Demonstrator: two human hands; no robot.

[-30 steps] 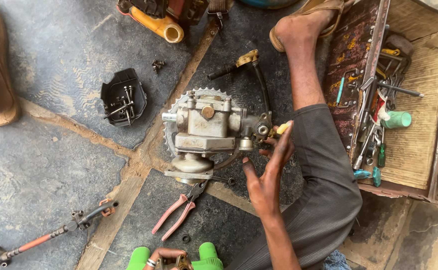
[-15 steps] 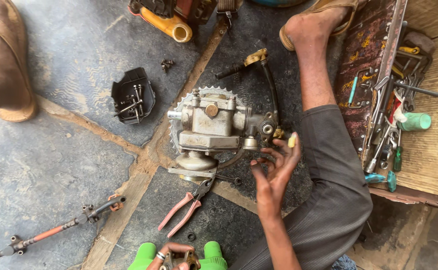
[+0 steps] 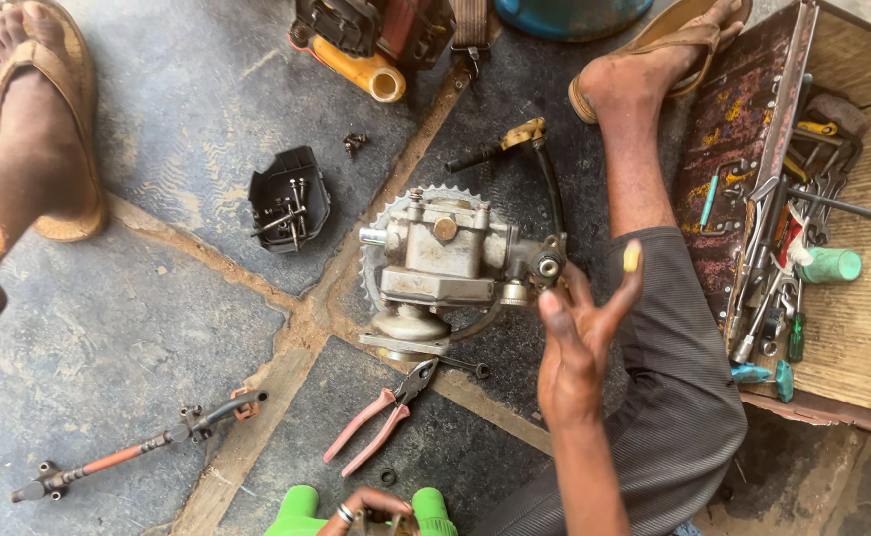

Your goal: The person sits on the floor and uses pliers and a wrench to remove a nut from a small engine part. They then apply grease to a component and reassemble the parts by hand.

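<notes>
Grey metal engine part (image 3: 445,268) on stone floor (image 3: 128,337); right hand (image 3: 580,342) beside it, fingers spread, holding nothing; pink-handled pliers (image 3: 381,417) near.

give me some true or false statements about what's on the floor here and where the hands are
1. The right hand is open beside the grey metal engine part. True.
2. The pink-handled pliers lie inside the toolbox. False: they lie on the stone floor, below the engine part.
3. The small black tray holds screws. True.
4. The right hand has a grip on a screwdriver. False: its fingers are spread and hold no tool.
5. The left hand is at the bottom edge, between two green pieces. True; what its grip holds cannot be made out.
</notes>
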